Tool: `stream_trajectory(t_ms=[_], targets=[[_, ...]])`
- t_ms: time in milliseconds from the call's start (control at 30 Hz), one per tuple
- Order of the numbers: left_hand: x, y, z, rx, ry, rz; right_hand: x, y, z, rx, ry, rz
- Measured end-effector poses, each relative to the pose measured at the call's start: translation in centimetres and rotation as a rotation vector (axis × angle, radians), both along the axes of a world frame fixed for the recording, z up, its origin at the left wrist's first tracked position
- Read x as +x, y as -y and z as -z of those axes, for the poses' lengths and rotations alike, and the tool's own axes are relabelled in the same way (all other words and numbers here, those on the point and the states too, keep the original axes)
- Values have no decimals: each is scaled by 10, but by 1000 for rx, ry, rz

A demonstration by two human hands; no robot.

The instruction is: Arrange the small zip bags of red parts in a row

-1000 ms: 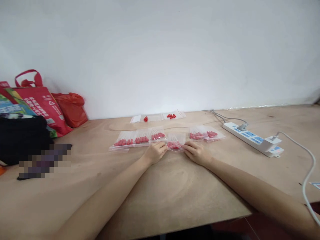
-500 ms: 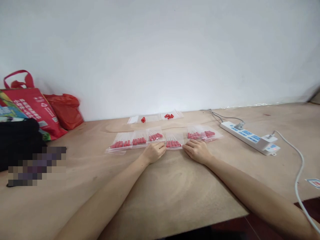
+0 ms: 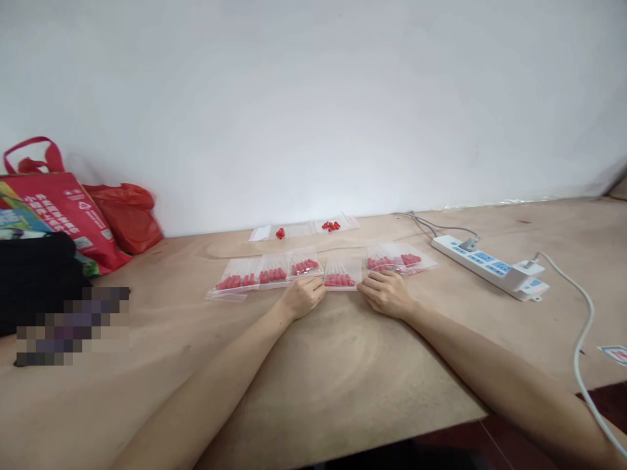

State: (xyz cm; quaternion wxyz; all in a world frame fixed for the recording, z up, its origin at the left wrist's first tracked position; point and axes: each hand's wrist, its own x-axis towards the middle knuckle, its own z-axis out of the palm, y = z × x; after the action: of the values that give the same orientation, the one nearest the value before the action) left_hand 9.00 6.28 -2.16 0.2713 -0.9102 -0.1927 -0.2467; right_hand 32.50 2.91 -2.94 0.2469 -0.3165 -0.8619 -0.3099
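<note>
My left hand (image 3: 302, 298) and my right hand (image 3: 388, 294) rest on the table at the two near corners of a clear zip bag (image 3: 343, 267). The fingers of both hands are closed on its edge. Inside this bag lie thin pale sticks with red ends. Left of it, several similar bags overlap in a row, one of them a zip bag (image 3: 238, 274) at the far end. Beyond my right hand lies another zip bag (image 3: 424, 263) with red-ended pieces; my fingers partly cover its near side.
By the wall lie more clear bags with small red pieces (image 3: 330, 226) and a white slip (image 3: 261, 233). A power strip (image 3: 482, 264) with plugged-in cables sits at right. A red shopping bag (image 3: 78, 209), a red plastic bag (image 3: 127, 215) and black cloth (image 3: 39, 281) stand at left.
The view has shifted very slightly. Both hands stay at the same corners of the middle zip bag, with no clear movement of the bags.
</note>
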Motion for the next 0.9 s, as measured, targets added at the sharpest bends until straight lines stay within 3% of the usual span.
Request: stream_trajectory(t_ms=[233,433,900], targets=[[19,7,-2,-42,157,28,-7,1,-1,-54,-84,12],[41,6,1,11,137,136,-18,4,-3,-22,-82,-13],[27,4,-7,155,80,146,-4,6,-6,-8,-79,8]])
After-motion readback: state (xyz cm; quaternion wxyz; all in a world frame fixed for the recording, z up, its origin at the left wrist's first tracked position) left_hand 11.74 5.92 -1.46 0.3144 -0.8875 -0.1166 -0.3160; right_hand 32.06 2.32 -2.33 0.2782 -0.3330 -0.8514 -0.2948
